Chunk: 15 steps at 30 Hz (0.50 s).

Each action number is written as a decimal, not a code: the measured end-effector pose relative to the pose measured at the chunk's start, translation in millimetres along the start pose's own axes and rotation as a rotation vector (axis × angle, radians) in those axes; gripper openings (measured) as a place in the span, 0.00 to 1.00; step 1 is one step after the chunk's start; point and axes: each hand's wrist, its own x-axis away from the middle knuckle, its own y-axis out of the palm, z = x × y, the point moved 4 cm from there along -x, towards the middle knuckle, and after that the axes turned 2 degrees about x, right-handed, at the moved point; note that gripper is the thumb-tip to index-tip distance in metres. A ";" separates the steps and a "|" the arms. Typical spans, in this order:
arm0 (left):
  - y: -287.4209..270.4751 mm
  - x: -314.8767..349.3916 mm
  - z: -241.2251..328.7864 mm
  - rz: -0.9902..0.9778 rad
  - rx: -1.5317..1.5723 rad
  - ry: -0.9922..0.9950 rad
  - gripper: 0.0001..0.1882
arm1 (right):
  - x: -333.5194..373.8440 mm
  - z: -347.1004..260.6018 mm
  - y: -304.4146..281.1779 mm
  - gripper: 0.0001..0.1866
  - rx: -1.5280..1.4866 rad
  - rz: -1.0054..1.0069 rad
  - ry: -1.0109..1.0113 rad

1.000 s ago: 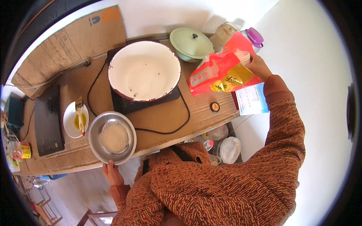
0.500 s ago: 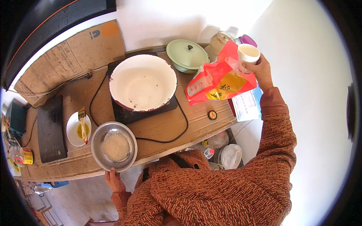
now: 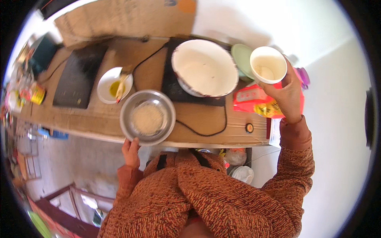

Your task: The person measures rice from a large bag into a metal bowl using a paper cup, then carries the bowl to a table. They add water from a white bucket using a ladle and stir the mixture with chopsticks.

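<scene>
A steel bowl (image 3: 147,94) with pale rice grains (image 3: 147,118) in it rests by the counter's front edge. My left hand (image 3: 131,154) pinches its near rim, thumb on top. At the right, my right hand (image 3: 283,93) holds a white cup (image 3: 274,56) raised, its mouth tilted toward me. A few pale grains show inside the cup. Below and behind that hand lies a red and yellow rice bag (image 3: 252,99), partly covered by the hand and cup.
A chipped white enamel basin (image 3: 204,65) stands on a black induction cooker (image 3: 170,89). Left of the steel bowl is a white dish (image 3: 104,89) of yellow oil with a brush (image 3: 121,85). A pale green lidded pot (image 3: 241,57) sits behind the cup. A black cord (image 3: 208,134) crosses the counter.
My view has swung left, so the counter appears further right. The cup has come away from above the bag, tipping so its inside shows. My left hand keeps hold of the bowl.
</scene>
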 end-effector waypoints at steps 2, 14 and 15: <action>0.8 -1.7 1.7 -0.002 0.007 0.027 0.17 | -2.0 -2.8 31.2 0.35 0.026 -0.067 -0.046; -1.1 -3.7 -6.0 0.035 -0.006 0.168 0.14 | 19.5 -29.7 187.1 0.37 0.326 -0.374 -0.545; 1.3 -5.1 -4.9 0.046 -0.015 0.155 0.14 | 21.1 -29.8 195.5 0.38 0.358 -0.391 -0.594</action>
